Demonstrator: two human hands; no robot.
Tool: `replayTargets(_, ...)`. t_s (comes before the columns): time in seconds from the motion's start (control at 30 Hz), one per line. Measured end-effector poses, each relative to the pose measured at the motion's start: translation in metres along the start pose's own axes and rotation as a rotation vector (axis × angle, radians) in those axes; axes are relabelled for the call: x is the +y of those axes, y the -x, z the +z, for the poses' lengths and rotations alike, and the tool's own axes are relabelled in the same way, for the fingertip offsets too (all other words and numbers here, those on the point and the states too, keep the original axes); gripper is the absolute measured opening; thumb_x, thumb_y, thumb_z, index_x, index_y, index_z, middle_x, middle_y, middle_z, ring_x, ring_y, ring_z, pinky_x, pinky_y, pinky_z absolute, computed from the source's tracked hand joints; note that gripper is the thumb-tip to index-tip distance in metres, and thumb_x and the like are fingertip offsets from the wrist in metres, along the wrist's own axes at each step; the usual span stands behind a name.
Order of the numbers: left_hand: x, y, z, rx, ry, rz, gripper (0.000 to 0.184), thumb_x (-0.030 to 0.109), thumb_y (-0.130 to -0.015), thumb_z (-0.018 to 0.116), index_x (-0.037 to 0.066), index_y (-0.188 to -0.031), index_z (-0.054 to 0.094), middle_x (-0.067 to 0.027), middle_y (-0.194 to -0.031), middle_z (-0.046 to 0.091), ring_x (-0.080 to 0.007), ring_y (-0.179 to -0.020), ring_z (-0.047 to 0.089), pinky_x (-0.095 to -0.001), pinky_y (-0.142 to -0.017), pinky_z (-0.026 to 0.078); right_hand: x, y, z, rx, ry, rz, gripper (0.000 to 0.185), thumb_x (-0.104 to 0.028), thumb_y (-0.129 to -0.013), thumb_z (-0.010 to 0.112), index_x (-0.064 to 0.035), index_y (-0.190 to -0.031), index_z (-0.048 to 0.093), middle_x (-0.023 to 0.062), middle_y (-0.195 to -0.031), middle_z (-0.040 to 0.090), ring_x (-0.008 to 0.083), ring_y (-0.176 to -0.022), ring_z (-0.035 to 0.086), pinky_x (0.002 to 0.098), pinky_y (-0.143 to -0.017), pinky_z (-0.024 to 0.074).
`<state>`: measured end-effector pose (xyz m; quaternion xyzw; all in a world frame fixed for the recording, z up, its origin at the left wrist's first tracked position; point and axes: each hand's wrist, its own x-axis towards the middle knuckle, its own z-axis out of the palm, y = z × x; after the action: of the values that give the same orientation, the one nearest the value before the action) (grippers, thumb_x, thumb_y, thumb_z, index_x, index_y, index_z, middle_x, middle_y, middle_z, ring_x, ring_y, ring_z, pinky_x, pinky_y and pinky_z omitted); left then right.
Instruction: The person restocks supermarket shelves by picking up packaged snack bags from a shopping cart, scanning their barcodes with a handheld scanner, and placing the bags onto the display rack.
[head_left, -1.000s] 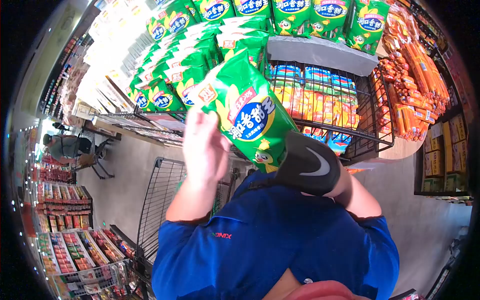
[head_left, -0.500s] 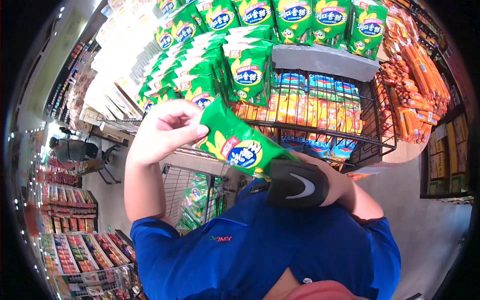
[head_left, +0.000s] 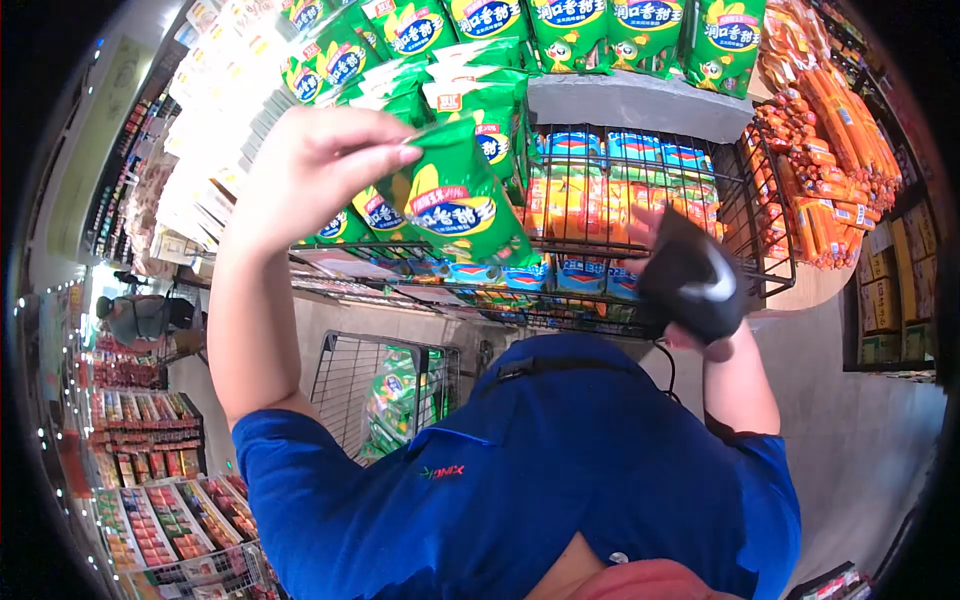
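Dangling left of centre, the green bag (head_left: pixel 455 205) is pinched near its top by the left hand (head_left: pixel 305 170); the blurred right hand (head_left: pixel 645 230) is held apart. Through so slight a grip, the bag could be dropped or snagged on the wire rack (head_left: pixel 580 244).

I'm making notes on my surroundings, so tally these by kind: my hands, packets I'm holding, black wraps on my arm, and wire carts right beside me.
Hands (left hand, right hand): 2
Held green packet: 1
Black wrap: 1
Wire cart: 1
Total: 5
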<state>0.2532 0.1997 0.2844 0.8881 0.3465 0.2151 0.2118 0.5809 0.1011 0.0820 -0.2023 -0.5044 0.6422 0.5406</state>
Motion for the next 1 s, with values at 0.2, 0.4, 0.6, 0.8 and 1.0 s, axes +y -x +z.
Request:
replayTargets(0.2, -0.045, -0.029, 0.006, -0.091, 0.148, -0.19, 0.011, 0.009, -0.084, 0.068, -0.001, -0.088, 0.067, -0.002, -0.07, 0.061, -0.0096, -0.066, 0.057, -0.0248, -0.062, 0.048, -0.009, -0.011, -0.018, 0.061, -0.171, -0.164, 0.073, -0.022, -0.08, 0.064, 0.001, -0.14, 0.03, 0.0264, -0.145, 0.028, 0.0401, -0.134, 0.032, 0.0524, -0.103, 0.0385)
replayTargets(0.4, -0.028, -0.031, -0.021, -0.051, 0.229, -0.158, 0.011, 0.01, -0.083, 0.069, -0.001, -0.085, 0.066, -0.0034, -0.07, 0.062, -0.0097, -0.061, 0.057, -0.0238, -0.056, 0.049, -0.003, -0.013, -0.023, 0.03, -0.298, -0.175, 0.06, -0.021, -0.083, 0.06, 0.0079, -0.133, 0.04, 0.0271, -0.144, 0.03, 0.0393, -0.134, 0.031, 0.053, -0.102, 0.0391)
replayTargets(0.6, -0.022, -0.036, -0.027, -0.015, 0.22, -0.067, 0.012, 0.011, -0.084, 0.068, -0.001, -0.088, 0.067, -0.0034, -0.073, 0.064, -0.0097, -0.064, 0.06, -0.0239, -0.059, 0.051, -0.003, -0.013, -0.023, 0.0, -0.34, -0.165, 0.061, -0.02, -0.084, 0.059, 0.006, -0.135, 0.038, 0.0267, -0.145, 0.029, 0.0388, -0.135, 0.03, 0.053, -0.103, 0.038)
replayTargets(0.8, -0.055, -0.052, 0.006, -0.157, -0.097, 0.018, 0.016, 0.015, -0.086, 0.066, 0.001, -0.093, 0.067, -0.002, -0.079, 0.065, -0.0085, -0.073, 0.059, -0.0233, -0.069, 0.049, 0.0, -0.011, -0.026, -0.007, -0.288, -0.162, 0.061, -0.017, -0.085, 0.058, 0.0036, -0.137, 0.036, 0.0246, -0.144, 0.032, 0.0372, -0.135, 0.031, 0.0522, -0.103, 0.0377)
replayTargets(1.0, -0.084, -0.059, 0.029, -0.15, -0.287, -0.055, 0.02, 0.017, -0.087, 0.065, 0.003, -0.1, 0.066, -0.0082, -0.093, 0.07, -0.0164, -0.084, 0.065, -0.0281, -0.077, 0.05, -0.004, -0.01, -0.022, 0.022, -0.291, -0.145, 0.066, -0.012, -0.082, 0.062, 0.0008, -0.14, 0.033, 0.0221, -0.142, 0.037, 0.037, -0.134, 0.034, 0.0527, -0.103, 0.0379)
